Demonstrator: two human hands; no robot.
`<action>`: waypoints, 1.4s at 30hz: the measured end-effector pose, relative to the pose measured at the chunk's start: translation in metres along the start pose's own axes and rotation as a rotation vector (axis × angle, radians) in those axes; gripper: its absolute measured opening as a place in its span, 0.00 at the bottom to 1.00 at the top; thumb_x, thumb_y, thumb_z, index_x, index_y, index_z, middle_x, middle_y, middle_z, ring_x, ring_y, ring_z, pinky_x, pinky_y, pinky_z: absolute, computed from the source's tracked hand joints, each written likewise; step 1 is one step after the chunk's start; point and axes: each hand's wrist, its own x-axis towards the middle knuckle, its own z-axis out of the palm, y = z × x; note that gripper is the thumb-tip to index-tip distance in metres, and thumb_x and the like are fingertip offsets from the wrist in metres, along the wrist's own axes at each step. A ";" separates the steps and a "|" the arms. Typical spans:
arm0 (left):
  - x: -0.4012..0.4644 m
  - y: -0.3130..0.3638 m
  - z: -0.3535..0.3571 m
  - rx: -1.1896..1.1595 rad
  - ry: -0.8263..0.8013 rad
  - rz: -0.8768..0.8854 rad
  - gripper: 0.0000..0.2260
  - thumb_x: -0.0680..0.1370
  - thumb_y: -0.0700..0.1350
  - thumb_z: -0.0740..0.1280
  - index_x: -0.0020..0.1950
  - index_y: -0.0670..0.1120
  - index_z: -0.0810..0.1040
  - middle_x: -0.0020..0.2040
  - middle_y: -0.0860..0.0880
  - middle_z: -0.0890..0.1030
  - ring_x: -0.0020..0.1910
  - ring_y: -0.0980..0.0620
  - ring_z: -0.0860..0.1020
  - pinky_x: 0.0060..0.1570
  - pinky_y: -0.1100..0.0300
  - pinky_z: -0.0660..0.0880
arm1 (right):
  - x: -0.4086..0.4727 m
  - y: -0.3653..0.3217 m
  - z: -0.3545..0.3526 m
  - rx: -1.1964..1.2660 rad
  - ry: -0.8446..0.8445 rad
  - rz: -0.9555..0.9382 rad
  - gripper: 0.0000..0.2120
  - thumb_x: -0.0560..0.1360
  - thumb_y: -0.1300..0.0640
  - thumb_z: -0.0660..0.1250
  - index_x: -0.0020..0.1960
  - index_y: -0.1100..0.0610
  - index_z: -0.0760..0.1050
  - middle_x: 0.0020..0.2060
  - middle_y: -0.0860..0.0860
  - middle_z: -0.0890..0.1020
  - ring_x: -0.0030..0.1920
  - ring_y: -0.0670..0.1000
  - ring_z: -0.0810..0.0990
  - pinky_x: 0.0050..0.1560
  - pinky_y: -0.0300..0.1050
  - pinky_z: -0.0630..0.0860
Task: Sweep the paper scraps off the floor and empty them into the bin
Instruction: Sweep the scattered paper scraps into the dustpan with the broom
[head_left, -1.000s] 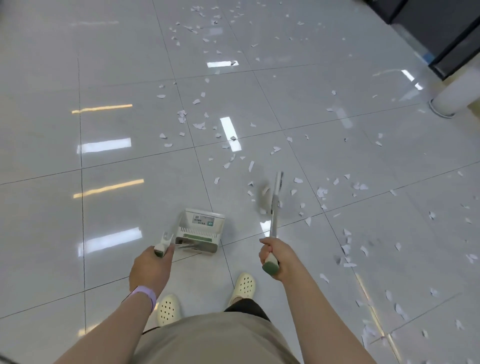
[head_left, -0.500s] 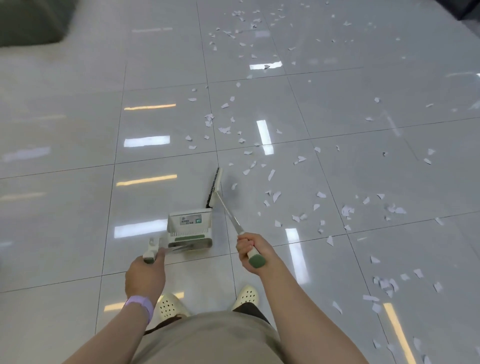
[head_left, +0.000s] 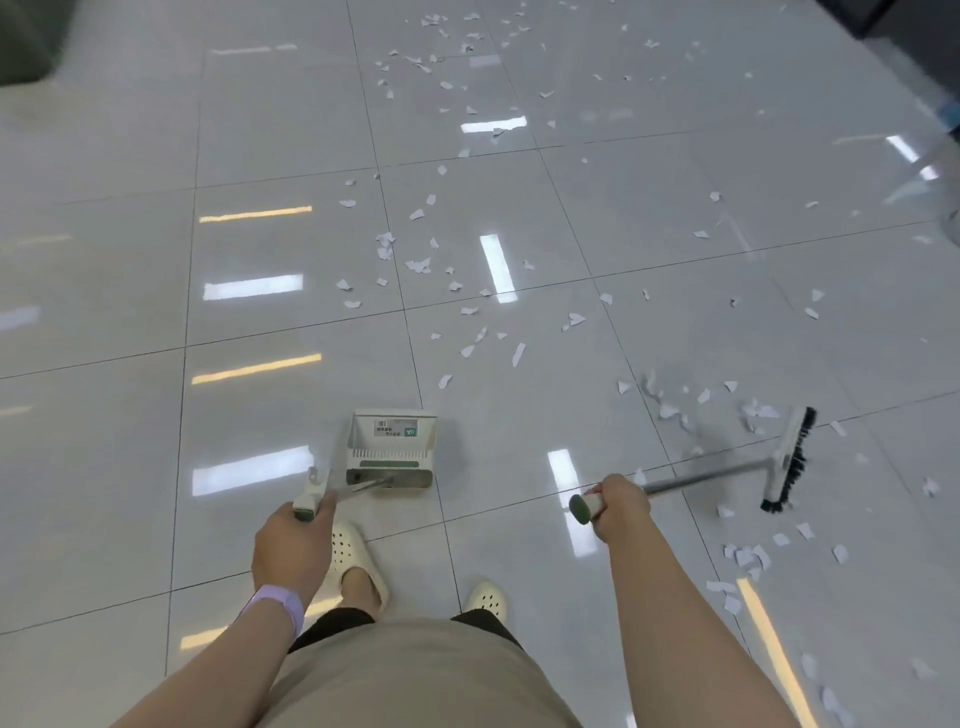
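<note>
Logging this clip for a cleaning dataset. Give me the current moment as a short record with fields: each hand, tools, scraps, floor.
left hand: grips the dustpan handle
right hand: grips the broom handle
dustpan: on the floor ahead of the feet, no scraps visible inside
broom head: out to the right, among scraps
paper scraps: scattered ahead and to the right
floor: glossy pale tiles

One dustpan (head_left: 390, 451) is sitting ahead of the left hand (head_left: 291, 545). One broom (head_left: 784, 460) is extending from the right hand (head_left: 618, 501). Dozens of paper scraps (head_left: 418, 266), too many to count, are lying beyond both hands.
</note>
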 end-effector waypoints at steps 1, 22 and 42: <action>0.009 0.005 0.000 -0.009 -0.013 -0.001 0.24 0.79 0.61 0.65 0.38 0.40 0.77 0.33 0.41 0.80 0.33 0.40 0.78 0.35 0.55 0.73 | -0.004 -0.003 0.003 0.023 0.003 -0.007 0.06 0.75 0.68 0.57 0.44 0.63 0.72 0.33 0.56 0.75 0.31 0.53 0.73 0.31 0.42 0.71; 0.196 0.089 -0.080 0.180 -0.218 0.191 0.19 0.80 0.60 0.65 0.41 0.46 0.76 0.35 0.47 0.80 0.34 0.47 0.78 0.32 0.59 0.70 | -0.145 0.004 0.253 0.293 -0.783 0.403 0.07 0.77 0.69 0.59 0.43 0.60 0.68 0.27 0.47 0.64 0.19 0.43 0.64 0.16 0.33 0.65; 0.191 0.175 -0.006 0.273 -0.065 0.049 0.20 0.82 0.60 0.61 0.39 0.46 0.76 0.33 0.48 0.79 0.32 0.48 0.77 0.31 0.59 0.68 | 0.004 -0.200 0.231 0.218 -0.383 0.167 0.16 0.61 0.65 0.74 0.37 0.59 0.66 0.32 0.52 0.70 0.28 0.45 0.72 0.34 0.34 0.72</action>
